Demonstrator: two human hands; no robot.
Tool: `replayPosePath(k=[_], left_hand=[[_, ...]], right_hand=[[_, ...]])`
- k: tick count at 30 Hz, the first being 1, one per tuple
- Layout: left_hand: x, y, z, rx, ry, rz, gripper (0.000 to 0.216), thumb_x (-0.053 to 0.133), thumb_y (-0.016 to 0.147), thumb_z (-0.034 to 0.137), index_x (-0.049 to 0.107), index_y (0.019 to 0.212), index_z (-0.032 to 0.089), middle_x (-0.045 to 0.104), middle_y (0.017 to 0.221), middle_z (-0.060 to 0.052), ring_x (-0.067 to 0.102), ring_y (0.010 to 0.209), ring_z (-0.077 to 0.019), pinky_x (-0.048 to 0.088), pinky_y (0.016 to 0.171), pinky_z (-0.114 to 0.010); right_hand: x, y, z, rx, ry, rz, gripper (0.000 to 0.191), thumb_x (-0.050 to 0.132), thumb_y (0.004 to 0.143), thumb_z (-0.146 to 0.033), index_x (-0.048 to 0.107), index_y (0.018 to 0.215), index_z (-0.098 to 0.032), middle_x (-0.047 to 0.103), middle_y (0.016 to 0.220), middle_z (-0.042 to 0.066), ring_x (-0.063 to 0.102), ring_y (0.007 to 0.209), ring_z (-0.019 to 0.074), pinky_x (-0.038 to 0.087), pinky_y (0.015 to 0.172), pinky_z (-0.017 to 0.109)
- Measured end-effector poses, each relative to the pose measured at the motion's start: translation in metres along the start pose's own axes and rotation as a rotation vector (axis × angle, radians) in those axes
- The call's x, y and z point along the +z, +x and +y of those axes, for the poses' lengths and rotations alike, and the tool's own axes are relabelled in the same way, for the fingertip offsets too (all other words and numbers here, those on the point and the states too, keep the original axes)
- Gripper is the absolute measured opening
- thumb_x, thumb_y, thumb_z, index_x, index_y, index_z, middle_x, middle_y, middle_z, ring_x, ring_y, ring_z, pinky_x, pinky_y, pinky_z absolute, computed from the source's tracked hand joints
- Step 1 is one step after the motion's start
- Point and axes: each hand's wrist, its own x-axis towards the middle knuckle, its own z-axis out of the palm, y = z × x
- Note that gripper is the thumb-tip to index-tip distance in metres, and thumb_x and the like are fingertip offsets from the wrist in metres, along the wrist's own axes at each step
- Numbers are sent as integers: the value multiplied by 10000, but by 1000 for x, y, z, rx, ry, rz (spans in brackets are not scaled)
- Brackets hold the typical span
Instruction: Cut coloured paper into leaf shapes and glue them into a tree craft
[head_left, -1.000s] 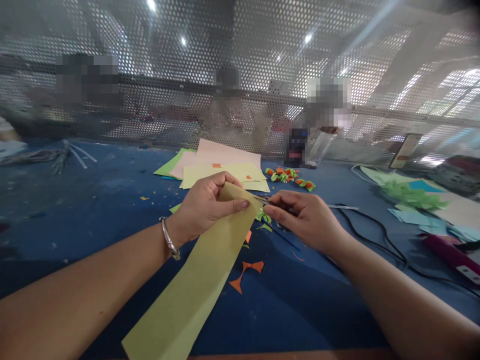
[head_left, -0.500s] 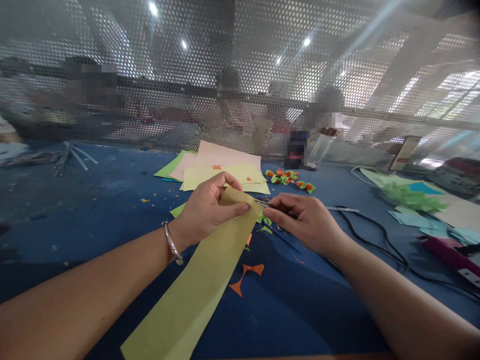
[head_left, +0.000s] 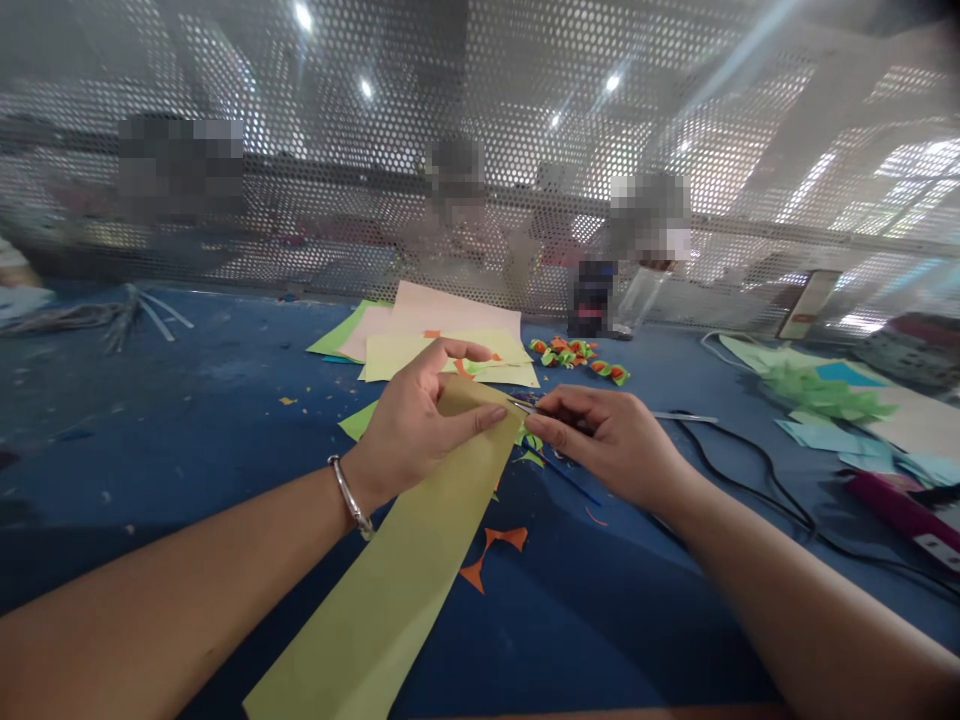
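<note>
My left hand is closed on the upper end of a long yellow paper strip, its thumb lying flat on top. The index finger is raised off the paper, and the other fingers are mostly hidden behind it. The strip slants down toward the lower left. My right hand is closed around scissors; only their thin pointed metal blades show, at the strip's upper right edge. The handles are hidden in the fingers. Below the hands lie orange paper scraps and a thin blue stick.
Coloured paper sheets are stacked behind my hands, with green and orange curled pieces beside them. On the right are black cables, a purple power strip and green cut paper. A perforated metal screen borders the blue table.
My left index finger has lifted and straightened away from the strip, baring orange and green scraps behind it. The left thumb has slid slightly right. The right hand stays almost still.
</note>
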Motion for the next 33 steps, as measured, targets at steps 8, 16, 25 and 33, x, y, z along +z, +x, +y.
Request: replayPosePath(k=[8, 16, 25, 33], left_hand=[[3, 0, -3, 11, -29, -9, 575, 834, 756, 391, 523, 1226, 272, 714, 760, 27, 673, 589, -171, 527, 543, -270], [4, 0, -3, 10, 6, 3, 581, 828, 757, 401, 524, 1233, 262, 727, 781, 11, 694, 625, -185, 538, 581, -280], [4, 0, -4, -17, -43, -16, 591, 832, 758, 351, 514, 1248, 260, 729, 755, 23, 691, 589, -182, 548, 560, -283], [7, -1, -4, -11, -29, -19, 629, 838, 753, 369, 502, 1269, 243, 747, 779, 2, 706, 618, -184, 545, 569, -265]], right_hand=[[1, 0, 6, -6, -1, -9, 380, 649, 906, -551, 685, 853, -176, 510, 677, -28, 379, 581, 100, 307, 520, 241], [0, 0, 2, 3, -21, -12, 404, 625, 913, -569, 677, 836, -176, 494, 666, -28, 370, 571, 103, 299, 512, 249], [0, 0, 0, 6, -4, -19, 405, 641, 900, -574, 673, 819, -179, 497, 649, -30, 376, 557, 98, 301, 505, 239], [0, -1, 2, -9, -29, -19, 421, 609, 915, -588, 683, 835, -181, 505, 670, -24, 372, 565, 105, 295, 501, 247]])
